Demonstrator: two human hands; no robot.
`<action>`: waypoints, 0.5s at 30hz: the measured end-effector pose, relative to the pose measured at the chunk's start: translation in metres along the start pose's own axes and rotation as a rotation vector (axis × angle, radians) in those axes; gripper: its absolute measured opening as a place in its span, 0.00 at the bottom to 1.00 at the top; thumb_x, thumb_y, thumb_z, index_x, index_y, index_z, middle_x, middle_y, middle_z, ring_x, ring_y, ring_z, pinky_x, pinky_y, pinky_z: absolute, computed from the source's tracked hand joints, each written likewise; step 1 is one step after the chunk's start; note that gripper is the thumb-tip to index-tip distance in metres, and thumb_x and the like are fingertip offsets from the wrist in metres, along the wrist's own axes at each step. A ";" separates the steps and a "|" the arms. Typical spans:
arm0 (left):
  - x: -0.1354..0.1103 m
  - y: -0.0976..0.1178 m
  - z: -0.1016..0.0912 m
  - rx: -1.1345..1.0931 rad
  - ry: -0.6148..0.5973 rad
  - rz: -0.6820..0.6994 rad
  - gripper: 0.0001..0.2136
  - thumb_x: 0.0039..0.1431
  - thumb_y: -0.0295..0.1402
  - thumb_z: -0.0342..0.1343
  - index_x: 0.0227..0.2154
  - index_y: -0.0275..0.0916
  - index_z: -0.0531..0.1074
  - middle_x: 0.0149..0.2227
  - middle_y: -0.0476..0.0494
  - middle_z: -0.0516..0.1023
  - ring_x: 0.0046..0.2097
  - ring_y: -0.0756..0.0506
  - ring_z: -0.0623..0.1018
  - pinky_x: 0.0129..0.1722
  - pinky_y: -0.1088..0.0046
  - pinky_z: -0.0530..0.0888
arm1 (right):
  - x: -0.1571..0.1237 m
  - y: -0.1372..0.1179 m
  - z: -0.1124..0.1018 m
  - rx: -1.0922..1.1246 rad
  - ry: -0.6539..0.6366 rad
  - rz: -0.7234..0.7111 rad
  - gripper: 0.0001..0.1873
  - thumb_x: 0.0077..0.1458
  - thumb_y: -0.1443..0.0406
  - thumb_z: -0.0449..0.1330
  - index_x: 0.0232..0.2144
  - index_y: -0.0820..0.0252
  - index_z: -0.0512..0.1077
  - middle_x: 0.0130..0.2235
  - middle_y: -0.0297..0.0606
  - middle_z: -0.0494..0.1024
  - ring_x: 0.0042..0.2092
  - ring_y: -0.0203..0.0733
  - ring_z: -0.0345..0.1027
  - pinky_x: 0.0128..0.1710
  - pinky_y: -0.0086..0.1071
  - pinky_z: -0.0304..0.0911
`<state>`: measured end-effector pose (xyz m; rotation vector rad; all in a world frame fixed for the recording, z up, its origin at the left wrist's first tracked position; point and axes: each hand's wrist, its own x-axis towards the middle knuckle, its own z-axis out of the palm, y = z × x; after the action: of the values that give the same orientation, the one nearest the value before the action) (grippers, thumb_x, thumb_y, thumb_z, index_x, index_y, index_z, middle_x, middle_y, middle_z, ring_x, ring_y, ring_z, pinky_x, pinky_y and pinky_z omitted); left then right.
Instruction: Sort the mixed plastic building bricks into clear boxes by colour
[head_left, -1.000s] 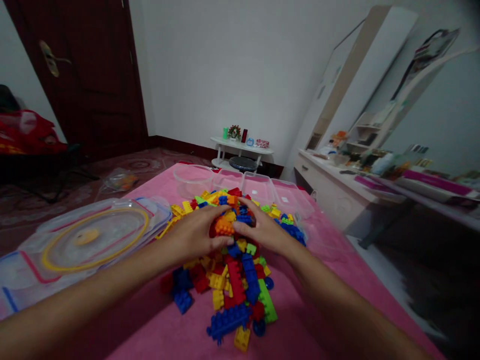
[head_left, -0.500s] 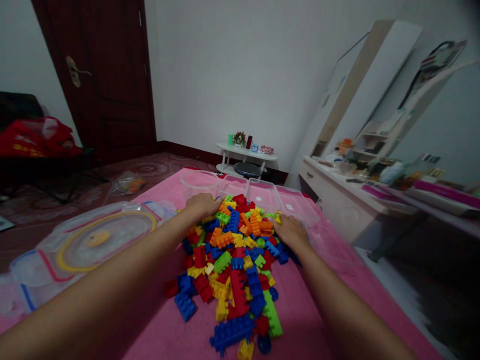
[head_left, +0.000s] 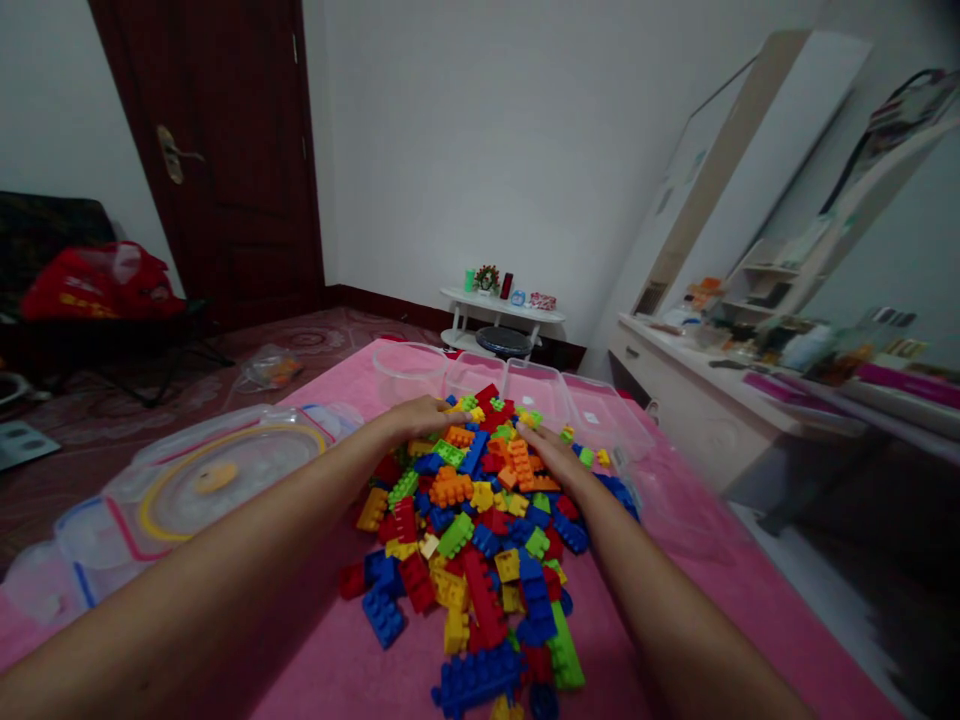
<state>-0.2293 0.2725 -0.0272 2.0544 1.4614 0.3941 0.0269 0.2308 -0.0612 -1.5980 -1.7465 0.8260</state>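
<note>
The blocks [head_left: 456,535] lay in a loose, mixed-colour heap on the pink-covered worktop [head_left: 720,610], nearer the wearer than the clear tub [head_left: 397,386] and the clear boxes [head_left: 534,396] at the far end, and to the right of the stacked lids [head_left: 262,480]. Both hands were apart, with the heap's far half between them: the left hand [head_left: 425,415] at its left side, the right hand [head_left: 545,445] on its upper right. The fingers were partly hidden among the pieces, so whether either hand gripped a block could not be told. The blocks appeared to be moulded plastic and were judged light, stiff, smooth and not easily damaged; stacked loosely, they would probably slide and roll when pushed. A single piece was best taken by opposite side walls, clear of the studs; a long piece, such as the blue block [head_left: 480,680] at the near edge, was best taken across its middle. Compared with half a second earlier, the right hand had shifted inward from the heap's right edge onto the blocks, while the left hand had remained near the same far-left edge.
</note>
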 end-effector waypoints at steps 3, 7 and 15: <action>-0.010 0.005 -0.002 -0.169 -0.065 0.064 0.34 0.46 0.62 0.47 0.40 0.35 0.75 0.39 0.44 0.78 0.42 0.43 0.74 0.41 0.72 0.70 | -0.005 -0.016 0.011 0.342 -0.157 -0.003 0.30 0.55 0.44 0.46 0.43 0.58 0.72 0.39 0.41 0.80 0.43 0.46 0.73 0.46 0.41 0.66; -0.026 0.015 -0.008 -0.250 -0.118 0.188 0.33 0.48 0.60 0.48 0.41 0.34 0.75 0.42 0.44 0.77 0.46 0.41 0.73 0.45 0.70 0.70 | -0.018 -0.052 0.015 0.451 -0.260 -0.031 0.28 0.55 0.45 0.49 0.47 0.57 0.71 0.43 0.40 0.79 0.46 0.46 0.72 0.47 0.40 0.66; -0.106 0.014 -0.010 0.049 0.206 0.428 0.34 0.54 0.55 0.48 0.60 0.41 0.59 0.61 0.40 0.62 0.59 0.38 0.64 0.59 0.59 0.60 | -0.094 -0.072 -0.015 -0.106 -0.019 -0.315 0.29 0.56 0.48 0.52 0.56 0.53 0.64 0.59 0.38 0.65 0.60 0.48 0.56 0.60 0.46 0.51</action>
<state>-0.2616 0.1737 -0.0008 2.4252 1.1389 0.7656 0.0018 0.1329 0.0012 -1.3337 -2.0174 0.6069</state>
